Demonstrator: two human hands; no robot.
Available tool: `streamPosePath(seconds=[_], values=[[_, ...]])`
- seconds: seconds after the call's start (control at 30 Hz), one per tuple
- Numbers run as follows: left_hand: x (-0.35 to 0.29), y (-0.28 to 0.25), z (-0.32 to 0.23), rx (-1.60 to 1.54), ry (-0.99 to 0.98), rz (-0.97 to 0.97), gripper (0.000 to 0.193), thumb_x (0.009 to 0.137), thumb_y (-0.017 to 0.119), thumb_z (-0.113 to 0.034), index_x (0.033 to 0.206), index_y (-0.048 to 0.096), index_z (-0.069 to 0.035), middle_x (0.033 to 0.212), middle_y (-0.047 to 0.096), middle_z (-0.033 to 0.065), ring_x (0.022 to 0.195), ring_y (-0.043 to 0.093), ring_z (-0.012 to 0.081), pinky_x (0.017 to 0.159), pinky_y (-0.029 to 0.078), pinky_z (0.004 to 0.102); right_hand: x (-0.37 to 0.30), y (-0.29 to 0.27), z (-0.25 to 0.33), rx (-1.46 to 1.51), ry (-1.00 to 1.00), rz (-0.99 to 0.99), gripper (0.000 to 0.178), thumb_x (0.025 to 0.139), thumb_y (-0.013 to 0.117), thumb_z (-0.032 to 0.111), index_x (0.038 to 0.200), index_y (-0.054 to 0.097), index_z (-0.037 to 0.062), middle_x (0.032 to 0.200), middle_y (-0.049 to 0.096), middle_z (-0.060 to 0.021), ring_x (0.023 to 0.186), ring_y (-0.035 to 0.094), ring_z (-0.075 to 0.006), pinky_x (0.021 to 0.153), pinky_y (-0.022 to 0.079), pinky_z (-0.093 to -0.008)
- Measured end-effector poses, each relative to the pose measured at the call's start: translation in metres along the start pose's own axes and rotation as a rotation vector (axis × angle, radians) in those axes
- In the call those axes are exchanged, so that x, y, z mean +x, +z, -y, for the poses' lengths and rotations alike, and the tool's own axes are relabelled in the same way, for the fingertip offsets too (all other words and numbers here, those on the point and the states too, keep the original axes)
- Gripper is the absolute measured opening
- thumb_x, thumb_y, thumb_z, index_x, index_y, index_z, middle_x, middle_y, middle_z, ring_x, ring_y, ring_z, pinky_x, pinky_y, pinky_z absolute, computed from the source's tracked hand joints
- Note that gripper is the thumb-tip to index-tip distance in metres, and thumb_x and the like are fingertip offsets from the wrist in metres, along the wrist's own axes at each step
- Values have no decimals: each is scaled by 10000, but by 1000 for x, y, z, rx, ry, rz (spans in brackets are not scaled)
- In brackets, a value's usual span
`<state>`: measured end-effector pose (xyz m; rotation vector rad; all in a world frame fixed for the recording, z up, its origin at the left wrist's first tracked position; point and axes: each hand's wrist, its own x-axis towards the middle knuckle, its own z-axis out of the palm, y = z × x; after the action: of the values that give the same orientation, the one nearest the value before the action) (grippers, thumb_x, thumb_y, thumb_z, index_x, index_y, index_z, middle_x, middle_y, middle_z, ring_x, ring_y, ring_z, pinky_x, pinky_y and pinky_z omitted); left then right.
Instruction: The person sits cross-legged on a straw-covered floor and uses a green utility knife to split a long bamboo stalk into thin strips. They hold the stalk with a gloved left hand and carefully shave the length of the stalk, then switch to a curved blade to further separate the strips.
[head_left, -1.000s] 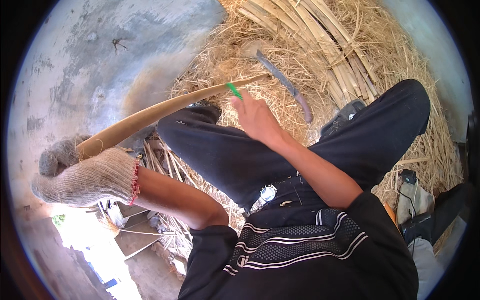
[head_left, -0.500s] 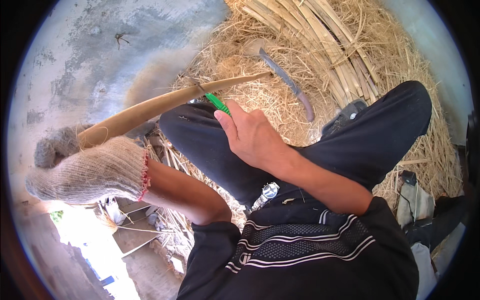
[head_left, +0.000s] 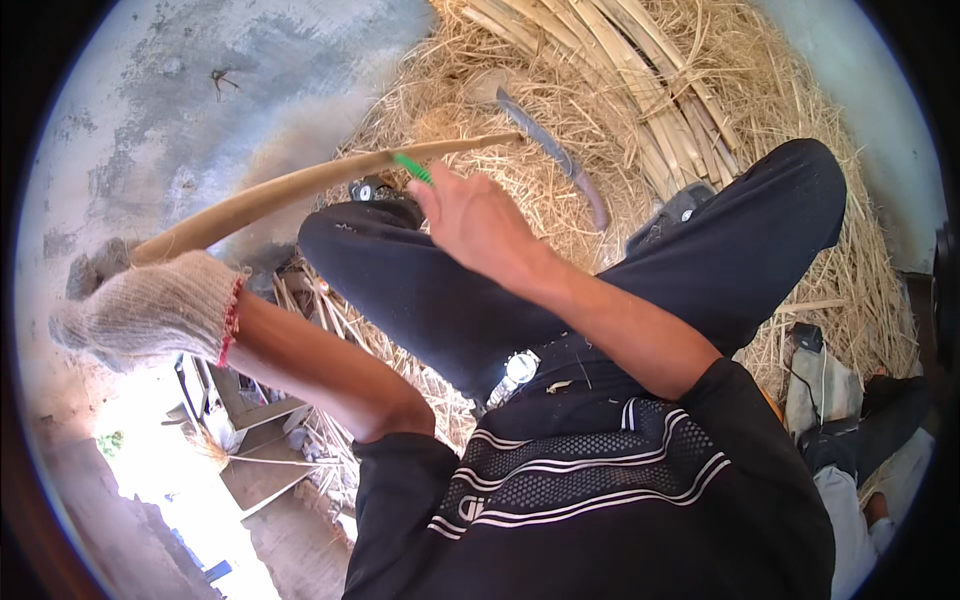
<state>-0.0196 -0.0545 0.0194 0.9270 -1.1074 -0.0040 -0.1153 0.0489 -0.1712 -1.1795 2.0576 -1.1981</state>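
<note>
My left hand [head_left: 160,305], in a grey-and-beige knitted glove with a red-edged cuff, is closed around the near left end of a long, curved bamboo strip [head_left: 260,195]. The strip runs up and to the right, its far end by a big curved knife [head_left: 548,145] that lies on the shavings. My bare right hand [head_left: 480,215] grips a small green-handled knife [head_left: 412,167] at the strip's far half. Its blade is too blurred to make out against the bamboo.
Straw-like shavings [head_left: 680,230] cover the floor ahead and to the right. A bundle of split strips [head_left: 640,90] lies on them at the far right. My crossed legs in dark trousers fill the middle, with a metal wristwatch [head_left: 516,370] at my lap. A wall [head_left: 310,60] rises at far left.
The view has shifted slightly. My right hand has moved a little forward and left with the green-handled knife. My gloved left hand has drawn somewhat to the left, still on the strip.
</note>
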Motion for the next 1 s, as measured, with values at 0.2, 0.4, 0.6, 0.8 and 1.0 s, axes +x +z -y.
streamPosePath(seconds=[0.2,0.4,0.6,0.8,1.0], values=[[4,5,6,349,206,-24,299,999,364,-132,953,575,74,936,645,211,752,699,283,611,632,326,20,16,-42,-128,38,-103,322,1020,459,286,981,553,-19,726,626,-244,725,688,-394,587,571,-465],[-1,10,-18,-78,-9,-21,354,997,406,-229,945,591,68,929,637,192,738,677,275,615,608,340,53,37,-131,-311,159,50,373,1050,403,302,962,566,-22,606,604,-163,545,661,-267,473,528,-415],[-5,5,-22,-128,-25,-53,429,977,392,-318,886,600,46,906,611,167,744,645,237,624,556,351,50,30,-123,-146,278,48,431,1052,381,344,1076,558,-48,736,645,-213,621,676,-342,497,540,-436],[-9,5,-22,-253,-121,-54,381,958,409,-318,816,587,-11,804,569,110,669,599,207,592,529,347,55,26,-123,-273,344,81,375,1016,464,287,1161,589,-36,825,665,-237,820,701,-373,678,586,-467],[-11,6,-33,-261,-119,-60,387,959,432,-332,823,604,-14,782,586,108,650,593,186,579,511,358,59,41,-160,-413,264,29,288,1023,423,231,1069,561,-18,844,677,-256,751,700,-385,655,563,-490]])
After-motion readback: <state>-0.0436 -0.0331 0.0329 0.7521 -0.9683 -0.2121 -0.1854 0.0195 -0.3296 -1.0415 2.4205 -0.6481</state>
